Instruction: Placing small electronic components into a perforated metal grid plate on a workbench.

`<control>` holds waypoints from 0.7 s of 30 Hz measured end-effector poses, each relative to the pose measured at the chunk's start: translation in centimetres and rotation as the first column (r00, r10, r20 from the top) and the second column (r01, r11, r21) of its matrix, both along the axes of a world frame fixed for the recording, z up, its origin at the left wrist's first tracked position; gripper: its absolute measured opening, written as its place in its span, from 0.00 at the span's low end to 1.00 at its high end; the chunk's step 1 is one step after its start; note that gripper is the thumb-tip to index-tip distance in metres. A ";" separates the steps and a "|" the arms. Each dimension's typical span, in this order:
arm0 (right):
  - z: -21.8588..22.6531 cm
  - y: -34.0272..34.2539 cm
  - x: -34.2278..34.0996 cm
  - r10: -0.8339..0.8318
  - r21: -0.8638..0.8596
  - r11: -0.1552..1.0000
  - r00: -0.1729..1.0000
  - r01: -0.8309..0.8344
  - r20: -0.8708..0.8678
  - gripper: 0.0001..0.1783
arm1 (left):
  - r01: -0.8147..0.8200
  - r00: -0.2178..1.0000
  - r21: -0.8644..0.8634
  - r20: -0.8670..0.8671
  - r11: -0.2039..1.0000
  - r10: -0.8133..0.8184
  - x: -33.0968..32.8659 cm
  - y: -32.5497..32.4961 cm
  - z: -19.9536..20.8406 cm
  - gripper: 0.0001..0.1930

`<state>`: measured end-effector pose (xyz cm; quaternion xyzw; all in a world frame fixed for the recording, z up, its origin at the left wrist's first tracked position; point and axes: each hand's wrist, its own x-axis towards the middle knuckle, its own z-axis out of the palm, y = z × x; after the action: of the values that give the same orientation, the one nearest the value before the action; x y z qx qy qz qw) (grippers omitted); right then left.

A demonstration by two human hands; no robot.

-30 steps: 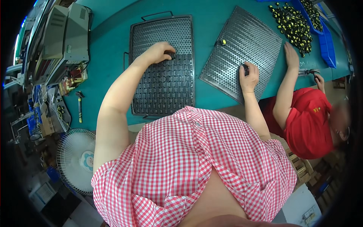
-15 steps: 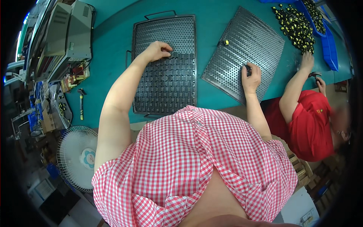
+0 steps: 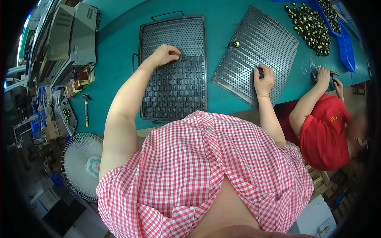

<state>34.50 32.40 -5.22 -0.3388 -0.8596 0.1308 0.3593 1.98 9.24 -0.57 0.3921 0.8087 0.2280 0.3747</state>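
Observation:
My left hand (image 3: 166, 55) is over the left perforated metal tray (image 3: 172, 35), at the front edge of the filled rows. Its thumb and fingers are closed near a small black part, and what is between the fingertips is hidden. Many small black parts (image 3: 173, 88) sit in tight rows over the near portion of that tray. My right hand (image 3: 264, 81) rests above a second perforated metal plate (image 3: 264, 37), which lies at an angle. Its curled fingers hold small black parts (image 3: 260, 72), partly covered by the hand.
One black-and-yellow part (image 3: 237, 44) lies on the angled plate. Beyond it are a heap of similar parts (image 3: 309, 29) and a blue bin (image 3: 346, 51). A co-worker in red (image 3: 323, 133) works at right. At left are a hammer (image 3: 86, 109), grey instruments (image 3: 73, 35) and a fan (image 3: 83, 166).
My hands stay almost in place, the left fingertips shifting slightly at the row edge. The co-worker's hand has drawn back from the heap toward the other hand.

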 end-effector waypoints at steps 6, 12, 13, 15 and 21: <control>0.2 -0.1 -0.1 0.006 -0.020 1.000 1.000 -0.007 -0.008 0.10 | -0.051 0.998 0.119 -0.020 0.992 0.053 0.6 1.0 0.0 0.12; 0.7 -0.3 -0.2 -0.027 -0.135 0.990 1.000 0.029 0.013 0.10 | 0.026 0.990 -0.019 -0.138 0.999 -0.028 1.5 1.8 0.6 0.09; 0.6 -0.4 -0.2 -0.028 -0.139 0.990 1.000 0.029 0.012 0.10 | 0.008 0.991 -0.017 -0.134 1.000 -0.011 1.6 1.7 0.5 0.09; 0.6 -0.4 -0.2 -0.029 -0.142 0.989 1.000 0.030 0.011 0.10 | -0.008 0.991 -0.014 -0.131 1.000 0.006 1.6 1.6 0.4 0.08; 0.5 -0.4 -0.1 -0.028 -0.157 0.987 1.000 0.030 0.014 0.10 | 0.018 0.986 0.004 -0.165 1.000 -0.017 1.9 1.3 0.6 0.08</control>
<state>34.41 31.97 -4.68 -0.3792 -0.8438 0.1911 0.3281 3.85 10.59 -0.02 0.4177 0.8327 0.1937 0.3074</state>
